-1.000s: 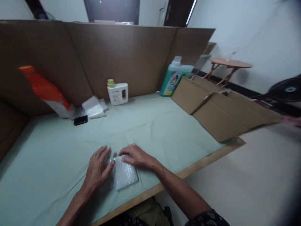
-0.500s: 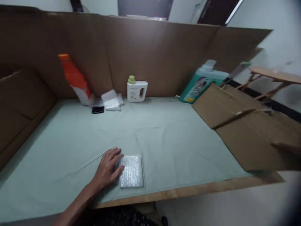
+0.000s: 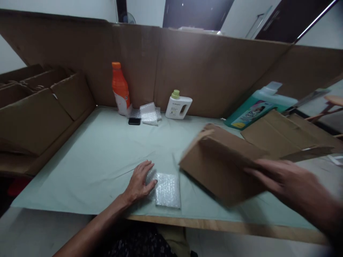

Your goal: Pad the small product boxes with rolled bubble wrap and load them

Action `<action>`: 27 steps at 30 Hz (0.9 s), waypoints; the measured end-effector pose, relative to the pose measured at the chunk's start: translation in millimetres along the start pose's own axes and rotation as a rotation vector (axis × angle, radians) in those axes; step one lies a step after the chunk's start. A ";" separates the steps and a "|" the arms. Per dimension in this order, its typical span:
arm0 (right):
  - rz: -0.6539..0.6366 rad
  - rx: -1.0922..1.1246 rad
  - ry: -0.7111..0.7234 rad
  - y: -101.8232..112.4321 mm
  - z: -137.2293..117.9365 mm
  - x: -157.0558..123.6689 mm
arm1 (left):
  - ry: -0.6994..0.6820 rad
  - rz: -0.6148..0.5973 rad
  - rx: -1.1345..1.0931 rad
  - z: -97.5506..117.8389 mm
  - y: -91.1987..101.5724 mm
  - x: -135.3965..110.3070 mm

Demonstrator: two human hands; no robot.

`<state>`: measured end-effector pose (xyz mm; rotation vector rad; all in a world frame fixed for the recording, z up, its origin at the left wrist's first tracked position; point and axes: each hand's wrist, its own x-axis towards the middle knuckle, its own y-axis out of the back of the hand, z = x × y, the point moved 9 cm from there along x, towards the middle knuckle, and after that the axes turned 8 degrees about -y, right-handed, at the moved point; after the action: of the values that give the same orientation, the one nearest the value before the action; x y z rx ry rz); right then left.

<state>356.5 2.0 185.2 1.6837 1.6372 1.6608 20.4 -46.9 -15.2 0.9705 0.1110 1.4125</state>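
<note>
My left hand (image 3: 140, 180) rests on the pale green cloth with its fingers apart, its thumb at the left edge of a square bubble-wrap packet (image 3: 167, 191). The packet lies flat near the table's front edge. On the right, my right hand (image 3: 284, 176) grips the near right edge of a brown cardboard box (image 3: 225, 160). The box is tilted and a little blurred, held over the cloth to the right of the packet. Whether it touches the cloth I cannot tell.
Along the back cardboard wall stand an orange bottle (image 3: 120, 89), a white jug (image 3: 178, 107) and a green liquid jug (image 3: 249, 110). A black phone (image 3: 134, 121) and bubble-wrap pieces (image 3: 149, 113) lie between. Another cardboard box (image 3: 276, 134) is at right; cardboard boxes (image 3: 34, 117) stand at left.
My right hand has come in from the right edge, bringing a cardboard box leftward over the cloth. The camera view has shifted left. My left hand stays beside the bubble-wrap packet.
</note>
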 end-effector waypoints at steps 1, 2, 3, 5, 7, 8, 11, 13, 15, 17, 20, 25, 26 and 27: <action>-0.061 -0.079 0.071 -14.2 -19.2 14.0 | 0.037 0.053 -0.013 -3.8 7.9 0.7; -0.124 -0.156 0.137 -33.4 -40.0 29.3 | 0.073 0.107 -0.021 -7.8 17.0 1.8; -0.177 -0.202 0.179 -54.6 -60.6 45.2 | 0.108 0.154 -0.028 -11.9 26.4 3.5; -0.231 -0.238 0.221 -92.6 -99.0 74.7 | 0.169 0.228 -0.032 -20.5 45.1 8.0; -0.213 -0.214 0.271 -113.3 -129.5 92.8 | 0.218 0.265 -0.032 -30.7 61.4 13.1; -0.169 -0.183 0.294 -114.1 -138.3 96.3 | 0.239 0.275 -0.033 -36.8 68.4 15.3; 0.052 -0.054 0.235 -91.4 -122.8 87.6 | 0.277 0.280 -0.041 -57.1 83.7 20.0; 0.157 0.032 0.041 -81.3 -81.2 71.1 | 0.285 0.266 -0.054 -70.5 87.9 23.4; 0.106 0.144 -0.176 -98.2 -37.1 52.7 | 0.287 0.238 -0.070 -81.4 86.7 29.3; -0.067 0.280 -0.309 -139.8 -10.7 39.0 | 0.284 0.202 -0.089 -87.4 80.6 38.9; -0.284 0.431 -0.416 -205.3 0.9 35.6 | 0.265 0.191 -0.143 -88.2 67.7 59.9; -0.190 0.451 -0.594 -245.0 27.4 60.6 | 0.249 0.252 -0.189 -92.3 44.6 103.8; -0.163 0.450 -0.597 -247.5 32.9 64.4 | 0.252 0.263 -0.186 -95.3 40.2 111.9; -0.142 0.453 -0.595 -250.0 37.9 66.5 | 0.257 0.277 -0.182 -98.9 36.5 118.9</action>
<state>242.1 156.4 7.9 1.9454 1.8253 0.6410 -40.6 99.0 1.0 0.6682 0.0380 1.7669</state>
